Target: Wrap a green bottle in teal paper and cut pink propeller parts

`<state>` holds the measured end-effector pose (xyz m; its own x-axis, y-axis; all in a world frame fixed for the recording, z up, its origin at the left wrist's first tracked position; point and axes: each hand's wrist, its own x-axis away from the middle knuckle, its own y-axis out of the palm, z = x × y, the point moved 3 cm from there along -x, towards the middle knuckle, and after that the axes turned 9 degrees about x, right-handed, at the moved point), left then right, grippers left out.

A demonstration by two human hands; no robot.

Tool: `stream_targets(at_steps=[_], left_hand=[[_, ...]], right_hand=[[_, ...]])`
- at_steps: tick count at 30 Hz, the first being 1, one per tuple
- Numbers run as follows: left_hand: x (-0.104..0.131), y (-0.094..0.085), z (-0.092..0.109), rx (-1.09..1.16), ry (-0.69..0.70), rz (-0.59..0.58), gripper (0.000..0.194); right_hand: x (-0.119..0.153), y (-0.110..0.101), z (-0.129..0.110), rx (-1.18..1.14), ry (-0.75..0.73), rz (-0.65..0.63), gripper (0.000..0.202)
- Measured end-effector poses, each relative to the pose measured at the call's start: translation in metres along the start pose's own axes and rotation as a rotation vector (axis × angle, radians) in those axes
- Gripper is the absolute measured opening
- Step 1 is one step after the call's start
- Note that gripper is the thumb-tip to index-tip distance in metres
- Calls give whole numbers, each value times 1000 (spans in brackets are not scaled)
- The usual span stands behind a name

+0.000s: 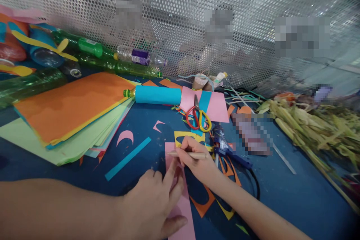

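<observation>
My left hand point(154, 200) lies with fingers spread on a long pink paper strip point(182, 228), pressing it to the blue table. In my right hand point(198, 165) is a slim beige pen point(200, 155), its tip over the upper part of the strip. Just beyond the strip lies a yellow paper scrap point(182, 135) with cut-out curves. Scissors point(197, 114) with one red and one yellow handle rest on pink and blue paper. Right of my right hand is a dark blue glue gun point(221, 142), beside orange paper offcuts point(204, 206).
Stacked coloured paper point(75, 105) lies at left. A bottle wrapped in blue paper point(158, 94) is behind the strip, with green plastic bottles point(118, 63) farther back. A blue paper strip point(128, 158) lies left; dried husks point(303, 127) lie right. A perforated metal panel point(174, 3) borders the back.
</observation>
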<state>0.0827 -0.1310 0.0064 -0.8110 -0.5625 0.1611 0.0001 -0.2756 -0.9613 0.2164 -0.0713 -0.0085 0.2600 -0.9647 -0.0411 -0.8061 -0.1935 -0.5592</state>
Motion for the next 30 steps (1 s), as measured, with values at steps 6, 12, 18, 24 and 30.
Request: stream_targets(at_steps=[6,12,18,24,30], left_hand=[[0,2,0,-27,-6,6,63],[0,2,-1,-35,9,10,64],[2,6,0,-50,19,38,66],[2,6,0,-36,28,37,63],[4,8,1,-60,48,56,61]], right_hand=[[2,-1,-1,-78,4,21,24],[0,-17,1,-194,43,324,16],[-8,-21,9,-343,90,354,14],[4,-23,-6,-395,8,375,17],[14,-37,-23,71,-180,366,15]])
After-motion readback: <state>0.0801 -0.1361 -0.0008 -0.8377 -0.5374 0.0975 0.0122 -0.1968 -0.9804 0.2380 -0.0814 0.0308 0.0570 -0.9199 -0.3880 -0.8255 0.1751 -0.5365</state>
